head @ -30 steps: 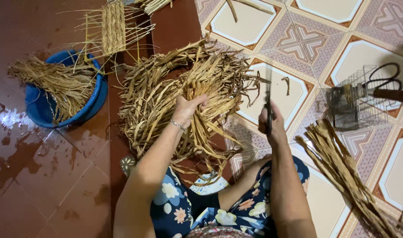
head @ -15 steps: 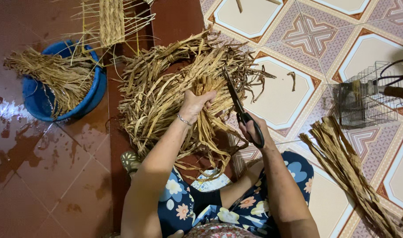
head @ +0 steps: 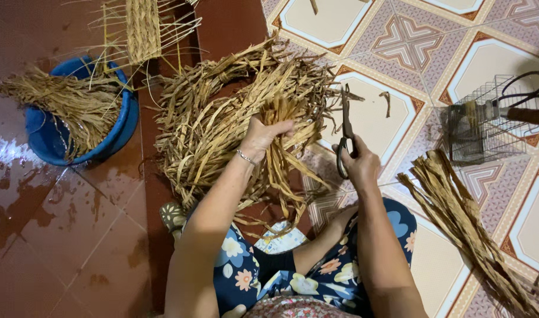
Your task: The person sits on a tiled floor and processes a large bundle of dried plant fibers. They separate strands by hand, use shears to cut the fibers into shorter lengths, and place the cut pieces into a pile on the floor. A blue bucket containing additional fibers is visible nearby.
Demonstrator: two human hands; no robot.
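Note:
A big heap of dried brown plant strips [head: 222, 118] lies on the floor in front of me. My left hand [head: 262, 136] grips a bunch of these strips at the heap's right side; a thin bracelet sits on its wrist. My right hand [head: 357, 164] holds dark metal scissors [head: 345, 126] by the handles, blades pointing up and away, just to the right of the heap. The blades look nearly closed and touch no strip. My lap in floral cloth fills the bottom of the view.
A blue basin [head: 54, 138] with wet strips stands at the left on wet red tiles. A partly woven mat [head: 143, 26] lies at the top. A wire basket [head: 487, 121] holding another pair of scissors sits at right, with a bundle of strips [head: 463, 221] below it.
My right hand has swung the scissors from tilted over the heap to upright at its right edge. My left hand has shifted right and closed on a bunch of strips.

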